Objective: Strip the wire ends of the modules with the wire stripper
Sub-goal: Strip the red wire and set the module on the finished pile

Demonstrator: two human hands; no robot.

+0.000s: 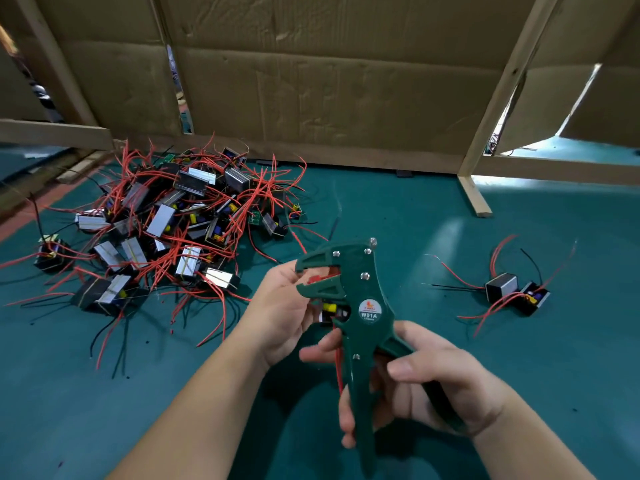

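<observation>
Teal-green work surface, walled at the back by brown cardboard sheets on a raw wood frame: slanted post on the right, horizontal batten on the left. Gaps between the sheets show bright background, too blurred to read.

Wire stripper: dark green, label reads W01A, held up in centre frame above the surface, head up and pointing left, handles down.

Right hand: fingers curled round both handles, thumb across the near side. Handles stand apart, not fully squeezed.

Left hand: just left of the stripper head, fingers curled round a module, which is mostly hidden behind the tool; only a yellow part and a white bit show. Fingertips sit right at the tool's mouth.

Mouth is part open with red inside; can't tell if that's wire or the tool's own insert. Red wires from the held module hang down between the two hands, alongside the left handle.

Pile of modules: far left of the hands, near the cardboard, black boxes with grey taped faces, red and black leads tangled in all directions. One stray module sits at the pile's left edge.

Two modules lie well right of the hands, touching each other, leads splayed out.
</observation>
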